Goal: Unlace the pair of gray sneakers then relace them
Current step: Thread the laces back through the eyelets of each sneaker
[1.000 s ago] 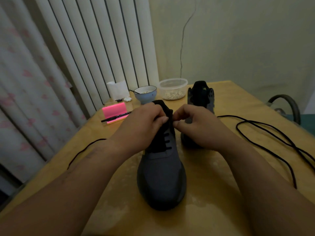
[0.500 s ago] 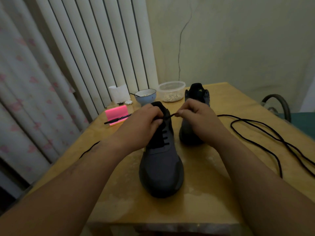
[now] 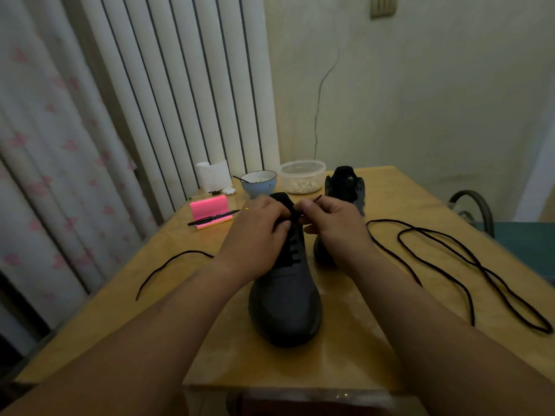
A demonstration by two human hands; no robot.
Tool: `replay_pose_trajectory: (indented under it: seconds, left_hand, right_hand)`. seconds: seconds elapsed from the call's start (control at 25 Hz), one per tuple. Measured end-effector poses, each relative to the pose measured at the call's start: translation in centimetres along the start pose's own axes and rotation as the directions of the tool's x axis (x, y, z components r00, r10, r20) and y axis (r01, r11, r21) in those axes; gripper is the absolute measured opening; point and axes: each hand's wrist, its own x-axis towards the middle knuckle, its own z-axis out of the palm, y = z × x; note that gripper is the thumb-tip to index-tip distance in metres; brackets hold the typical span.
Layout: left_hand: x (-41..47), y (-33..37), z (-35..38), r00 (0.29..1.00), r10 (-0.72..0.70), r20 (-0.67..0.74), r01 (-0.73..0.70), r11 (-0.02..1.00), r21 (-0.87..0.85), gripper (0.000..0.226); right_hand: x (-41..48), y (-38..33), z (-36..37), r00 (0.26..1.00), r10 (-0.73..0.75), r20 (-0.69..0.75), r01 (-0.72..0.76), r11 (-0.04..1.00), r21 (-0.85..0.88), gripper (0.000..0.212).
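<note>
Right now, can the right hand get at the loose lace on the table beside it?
Probably yes: the loose lace lies bare on the table right of the right hand, nothing between. That hand pinches a lace end over the sneaker, so release first.

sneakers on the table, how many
2. The near sneaker stands in front, toe toward the camera; the far sneaker stands behind it, right of the plastic container, partly hidden by the right hand.

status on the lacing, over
Left hand grips near sneaker at its top eyelets, right hand pinches lace end. Lower rows laced. Spare lace loose on table; nothing blocking.
</note>
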Motion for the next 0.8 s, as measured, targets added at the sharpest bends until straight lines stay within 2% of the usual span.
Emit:
replay_pose_trajectory:
  seconds: [0.04,0.12,0.2,0.24,0.28,0.32,0.36,0.4,0.44,0.48,0.52,0.6,0.68,0.8]
  left_hand:
    - [-1.1,0.1,0.3,0.997,-0.047,-0.054,0.048,0.999,0.019,0.035]
    - [-3.6,0.4,0.9,0.975,-0.199,-0.095,0.197,0.980,-0.035,0.070]
    - [-5.7,0.7,1.5,0.925,-0.373,-0.073,0.359,0.920,-0.157,0.091]
    - [-6.3,0.7,1.7,0.892,-0.449,-0.061,0.427,0.879,-0.213,0.097]
    - [-6.7,0.7,1.8,0.865,-0.499,-0.053,0.474,0.847,-0.241,0.100]
    - [-7.0,0.7,1.9,0.850,-0.525,-0.039,0.501,0.829,-0.251,0.101]
    - [-7.3,0.6,2.0,0.843,-0.539,-0.012,0.518,0.816,-0.258,0.102]
    - [-7.5,0.5,2.0,0.838,-0.545,0.026,0.531,0.803,-0.272,0.101]
    - [-7.7,0.5,1.9,0.831,-0.552,0.068,0.545,0.785,-0.294,0.099]
    - [-7.6,0.7,1.8,0.828,-0.551,0.104,0.553,0.771,-0.316,0.096]
    - [-7.5,0.9,1.7,0.827,-0.546,0.134,0.557,0.762,-0.331,0.095]
    - [-6.8,1.9,1.5,0.836,-0.520,0.174,0.547,0.768,-0.333,0.103]
    - [-6.1,2.5,1.6,0.844,-0.502,0.190,0.537,0.788,-0.301,0.111]
    - [-6.0,1.8,1.9,0.848,-0.490,0.202,0.529,0.796,-0.294,0.108]
  right_hand:
    - [-0.1,-0.3,-0.2,0.999,0.046,-0.017,-0.045,0.997,0.058,0.023]
    - [0.2,-1.2,-1.5,0.985,0.162,-0.054,-0.136,0.936,0.325,0.030]
    - [0.8,-2.3,-4.0,0.976,0.196,-0.098,-0.103,0.804,0.586,0.028]
    - [0.9,-3.0,-5.4,0.973,0.190,-0.134,-0.071,0.792,0.606,0.027]
    - [1.1,-3.8,-6.9,0.972,0.158,-0.176,-0.045,0.852,0.521,0.027]
    - [1.1,-4.4,-8.4,0.975,0.089,-0.206,-0.026,0.957,0.289,0.027]
    - [1.0,-4.9,-9.6,0.983,-0.004,-0.186,-0.009,0.997,-0.071,0.027]
    - [0.6,-5.2,-10.4,0.993,-0.059,-0.099,0.012,0.908,-0.418,0.027]
    - [0.0,-5.3,-10.5,0.999,-0.052,0.016,0.050,0.759,-0.649,0.027]
    - [-0.4,-5.0,-10.0,0.992,0.005,0.123,0.090,0.651,-0.754,0.027]
    - [-0.7,-4.5,-9.0,0.979,0.055,0.196,0.124,0.605,-0.786,0.027]
    - [-0.9,-3.8,-6.0,0.959,0.084,0.270,0.163,0.617,-0.770,0.028]
    - [-0.3,-3.0,-3.1,0.956,0.072,0.285,0.172,0.651,-0.739,0.035]
    - [0.2,-2.3,-1.1,0.949,0.100,0.300,0.172,0.631,-0.757,0.023]
